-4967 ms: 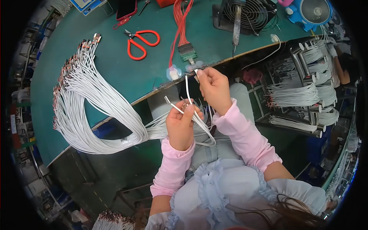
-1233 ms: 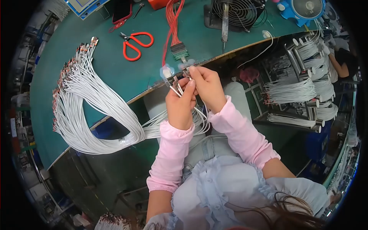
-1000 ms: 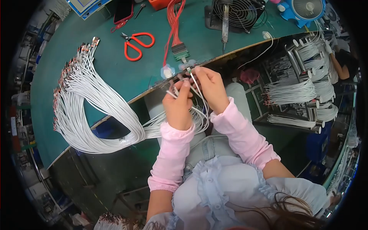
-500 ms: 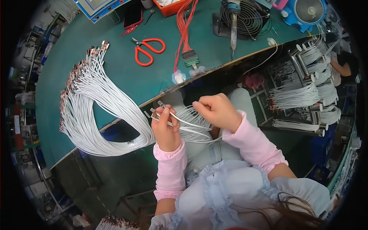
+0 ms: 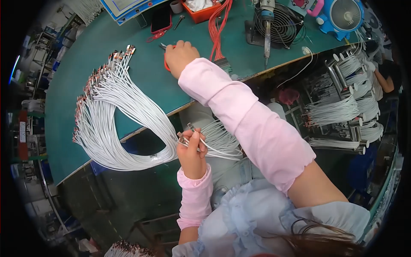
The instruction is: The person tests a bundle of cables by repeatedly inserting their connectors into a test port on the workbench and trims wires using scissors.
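Note:
My left hand (image 5: 191, 155) is closed on a few white cables (image 5: 215, 148), their metal connector ends (image 5: 188, 133) sticking up past the thumb and fingers. Stretched across the bench, my right hand (image 5: 181, 56) covers the red-handled scissors (image 5: 166, 64), its fingers curled over the handles. Only the scissor tip and a bit of one red loop show. Left of my left hand, a thick bundle of white cables (image 5: 137, 111) bends off the bench edge, with its orange and metal ends on the green top. More white cables rest on my lap.
On the green bench (image 5: 141, 49) stand a red bin (image 5: 201, 15), a phone (image 5: 161, 20), red wires (image 5: 219, 30) running to a green connector board, a soldering iron (image 5: 267, 36), a black fan (image 5: 280, 25) and a blue device (image 5: 342, 17). Racked cable bundles (image 5: 336, 110) hang at right, near another person's arm.
My right hand has left the cables at my lap and reached forward to the scissors. My left hand keeps the cables; the view has shifted slightly.

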Tool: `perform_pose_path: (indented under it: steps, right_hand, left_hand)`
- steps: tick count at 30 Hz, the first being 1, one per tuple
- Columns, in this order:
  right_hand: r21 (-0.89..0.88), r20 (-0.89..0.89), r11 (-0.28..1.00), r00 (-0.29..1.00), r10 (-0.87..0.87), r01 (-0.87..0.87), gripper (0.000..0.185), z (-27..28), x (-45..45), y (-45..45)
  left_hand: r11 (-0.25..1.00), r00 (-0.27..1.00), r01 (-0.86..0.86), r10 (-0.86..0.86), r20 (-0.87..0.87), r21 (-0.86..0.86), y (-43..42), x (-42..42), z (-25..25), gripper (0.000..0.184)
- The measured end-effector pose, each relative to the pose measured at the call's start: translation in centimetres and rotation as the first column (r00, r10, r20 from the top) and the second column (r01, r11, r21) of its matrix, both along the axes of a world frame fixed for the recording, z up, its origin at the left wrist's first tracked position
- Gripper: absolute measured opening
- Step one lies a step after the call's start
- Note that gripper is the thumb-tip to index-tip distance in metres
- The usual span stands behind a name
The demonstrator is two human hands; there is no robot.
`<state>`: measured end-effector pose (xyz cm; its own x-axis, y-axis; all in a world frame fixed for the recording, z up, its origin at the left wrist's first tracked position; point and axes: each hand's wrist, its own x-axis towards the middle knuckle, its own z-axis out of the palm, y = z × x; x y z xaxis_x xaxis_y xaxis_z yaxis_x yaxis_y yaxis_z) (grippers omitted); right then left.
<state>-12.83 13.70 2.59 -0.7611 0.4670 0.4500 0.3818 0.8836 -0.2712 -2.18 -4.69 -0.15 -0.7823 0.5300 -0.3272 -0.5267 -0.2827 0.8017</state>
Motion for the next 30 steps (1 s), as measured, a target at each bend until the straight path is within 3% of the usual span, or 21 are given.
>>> perform_pose_path:
  steps: [5, 7, 9, 11, 13, 14, 16, 17, 20, 30]
  right_hand:
    - [-0.399, 0.232, 0.909, 0.946, 0.226, -0.119, 0.034, 1.9, 1.8, 0.1]
    - [-0.448, -0.017, 0.860, 0.964, 0.265, -0.244, 0.036, 2.5, 5.2, -0.2]
    - [-0.620, -0.352, 0.650, 0.896, 0.272, -0.440, 0.037, 3.6, 10.3, -1.2]
    - [-0.806, -0.555, 0.178, 0.825, 0.108, -0.565, 0.038, 4.6, 14.9, -2.6]
    - [-0.851, -0.519, 0.012, 0.845, 0.128, -0.525, 0.037, 3.9, 19.0, -2.6]
    - [-0.858, -0.509, 0.007, 0.851, 0.127, -0.514, 0.037, 3.5, 20.6, -2.7]
    - [-0.870, -0.467, -0.261, 0.869, 0.165, -0.418, 0.030, 3.2, 22.5, -3.2]
    - [-0.872, -0.459, -0.267, 0.875, 0.155, -0.410, 0.030, 3.1, 23.1, -3.3]
    - [-0.946, -0.217, -0.300, 0.930, 0.295, -0.125, 0.028, 3.7, 24.3, -3.2]
    - [-0.938, -0.170, -0.338, 0.951, 0.259, -0.076, 0.029, 2.7, 24.6, -3.3]
  left_hand:
    - [0.999, 0.999, 0.002, -0.003, 0.046, 0.037, -0.5, 0.0, -0.4, 0.010]
    - [0.997, 0.998, 0.056, -0.057, 0.004, 0.045, 0.2, 0.2, -0.3, 0.012]
    - [0.996, 0.997, 0.078, -0.078, 0.002, 0.048, 0.5, 0.6, -0.2, 0.013]
    - [0.991, 0.992, 0.128, -0.127, -0.021, 0.043, 0.9, 1.1, 0.3, 0.014]
    - [0.987, 0.987, 0.158, -0.157, -0.022, 0.037, 1.3, 1.5, 0.7, 0.014]
    - [0.984, 0.983, 0.176, -0.174, -0.050, 0.021, 1.4, 1.7, 0.8, 0.015]
    - [0.976, 0.971, 0.217, -0.219, -0.100, -0.022, 1.5, 2.1, 1.0, 0.015]
    - [0.974, 0.970, 0.224, -0.226, -0.088, -0.030, 1.7, 2.3, 1.2, 0.015]
    - [0.974, 0.969, 0.213, -0.221, -0.114, -0.078, 2.3, 2.8, 1.6, 0.015]
    - [0.964, 0.960, 0.238, -0.252, -0.121, -0.117, 2.7, 3.2, 1.7, 0.018]
